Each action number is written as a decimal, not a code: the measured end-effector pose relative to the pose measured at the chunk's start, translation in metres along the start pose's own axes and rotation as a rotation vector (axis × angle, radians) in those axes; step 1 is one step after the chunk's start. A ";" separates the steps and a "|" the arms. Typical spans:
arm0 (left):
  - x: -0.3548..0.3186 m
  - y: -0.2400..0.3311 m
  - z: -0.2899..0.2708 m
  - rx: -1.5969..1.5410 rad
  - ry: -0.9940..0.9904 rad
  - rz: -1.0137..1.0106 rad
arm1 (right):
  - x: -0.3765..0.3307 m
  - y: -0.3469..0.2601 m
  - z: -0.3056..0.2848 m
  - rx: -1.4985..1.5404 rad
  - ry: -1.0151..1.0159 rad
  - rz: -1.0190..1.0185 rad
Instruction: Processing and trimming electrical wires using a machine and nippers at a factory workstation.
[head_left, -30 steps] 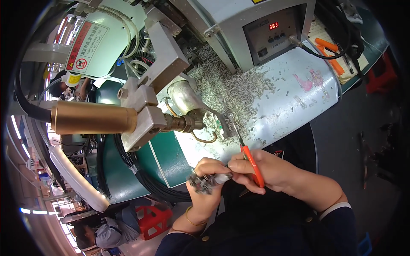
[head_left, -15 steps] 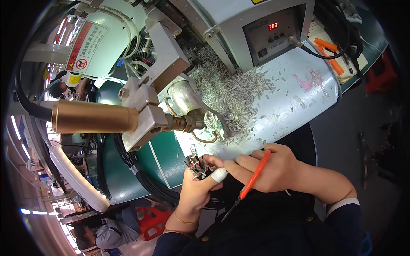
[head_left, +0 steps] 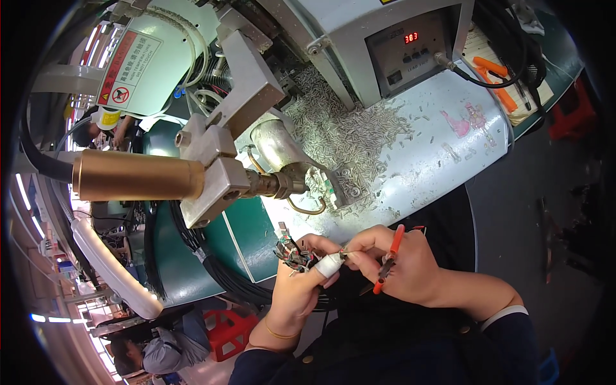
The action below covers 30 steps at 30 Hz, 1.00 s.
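Observation:
My left hand (head_left: 298,282) is closed round a bunch of cable ends (head_left: 295,255) with small metal connectors and coloured wires standing up out of the fist. White tape (head_left: 330,265) wraps its thumb. My right hand (head_left: 414,273) keeps red-handled pliers (head_left: 387,266) tucked in the palm. The thumb and index finger of that hand pinch at a thin wire end (head_left: 346,254), right beside the taped left thumb. Whatever lies between the left fingertips is mostly hidden.
A soldering machine with a brass-coloured cylinder (head_left: 138,176) stands ahead. Small metal pieces (head_left: 346,128) lie heaped on the white board (head_left: 443,167). Black cables (head_left: 224,269) run off the green table at left. Orange-handled tools (head_left: 504,96) lie far right.
My right fingers have come in to the left thumb and now pinch at the wire end. The pliers have turned in the right palm, their tip swinging away from its downward-left direction.

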<state>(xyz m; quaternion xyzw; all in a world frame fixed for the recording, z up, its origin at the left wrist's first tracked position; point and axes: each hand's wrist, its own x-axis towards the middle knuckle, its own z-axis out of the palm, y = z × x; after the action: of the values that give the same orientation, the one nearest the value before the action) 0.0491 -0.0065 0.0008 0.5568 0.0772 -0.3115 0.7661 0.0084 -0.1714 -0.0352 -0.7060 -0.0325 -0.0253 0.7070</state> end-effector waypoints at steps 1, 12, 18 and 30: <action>0.000 0.001 -0.001 -0.079 -0.053 -0.035 | 0.000 -0.001 0.000 -0.013 0.015 -0.026; 0.000 -0.003 0.010 0.134 0.046 0.175 | -0.010 -0.008 0.002 -0.519 -0.135 0.231; 0.014 0.001 -0.001 0.069 0.013 0.047 | -0.008 0.002 -0.002 -0.394 -0.275 0.366; 0.062 0.022 -0.007 -0.105 0.031 0.031 | 0.056 0.012 -0.007 -0.097 0.279 0.036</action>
<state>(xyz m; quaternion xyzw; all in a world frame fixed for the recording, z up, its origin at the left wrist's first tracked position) 0.1125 -0.0202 -0.0132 0.5219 0.0966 -0.2867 0.7975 0.0655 -0.1778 -0.0427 -0.7296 0.0800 -0.1121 0.6699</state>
